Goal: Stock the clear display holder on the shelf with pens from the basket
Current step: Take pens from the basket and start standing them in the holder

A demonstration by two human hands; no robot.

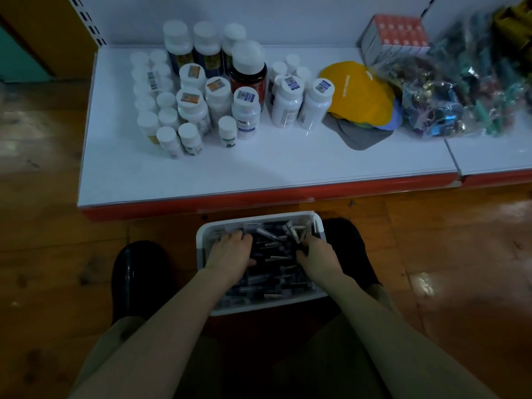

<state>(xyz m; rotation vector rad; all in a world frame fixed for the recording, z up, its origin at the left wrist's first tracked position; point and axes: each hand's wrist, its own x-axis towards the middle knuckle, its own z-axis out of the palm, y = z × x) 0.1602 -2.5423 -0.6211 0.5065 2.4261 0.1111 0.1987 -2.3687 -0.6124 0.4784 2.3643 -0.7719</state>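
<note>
Stocking not yet begun: pens (275, 256) are being gathered in the basket (259, 218).

The white basket is set on the floor below the shelf (259, 168), between the person's shoes, and is seen heaped with dark pens. No clear display holder can be made out on the shelf, so every transfer is judged outstanding. Left hand (230, 251): fingers (240, 236) are bent down into the pile with tips buried, so a grip cannot be told. Right hand (316, 254): fingers (309, 240) and thumb are curled round a cluster of pens. White-capped bottles (218, 93) and a stack of caps (357, 93) are noted further back.
</note>
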